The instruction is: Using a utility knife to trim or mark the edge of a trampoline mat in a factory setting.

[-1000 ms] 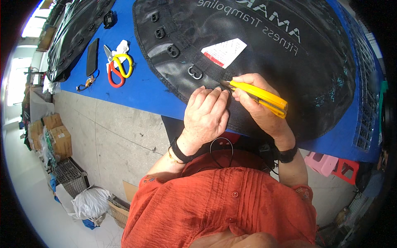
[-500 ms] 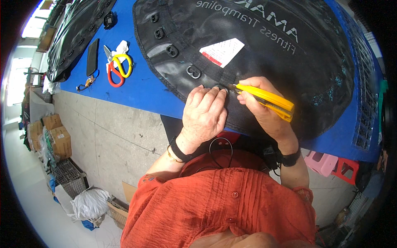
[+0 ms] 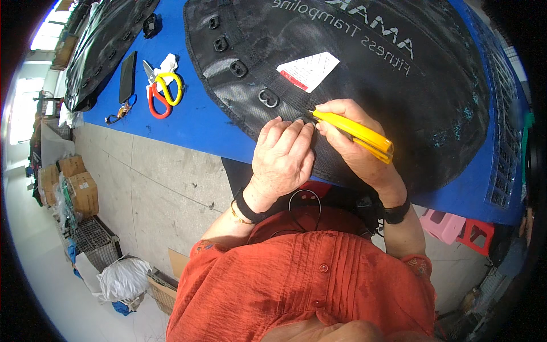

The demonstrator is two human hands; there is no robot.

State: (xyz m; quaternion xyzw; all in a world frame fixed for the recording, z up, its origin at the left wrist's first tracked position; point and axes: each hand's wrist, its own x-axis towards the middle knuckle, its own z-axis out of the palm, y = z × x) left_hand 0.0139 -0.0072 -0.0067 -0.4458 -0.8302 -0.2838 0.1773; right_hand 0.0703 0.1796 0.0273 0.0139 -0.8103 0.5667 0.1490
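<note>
A round black trampoline mat lies on the blue tabletop, with black rings on webbing tabs along its border. My left hand is closed on the mat's near border, fingertips at a ring that they partly cover. In my right hand are yellow-handled thread snips, gripped between thumb and fingers. Their dark tip meets the webbing just beyond my left fingertips; the exact contact is too small to make out. A bare ring sits just left of the tip. A white label with a red edge lies on the mat.
Scissors with red and yellow handles lie on the table's left, beside a black phone-like slab. Another black mat is at the far left. Cardboard boxes stand on the floor at left, pink and red stools at right.
My right hand has moved slightly left and away from me, bringing the snips' tip onto the webbing beside the ring. The mat has shifted slightly right. My left hand has barely moved.
</note>
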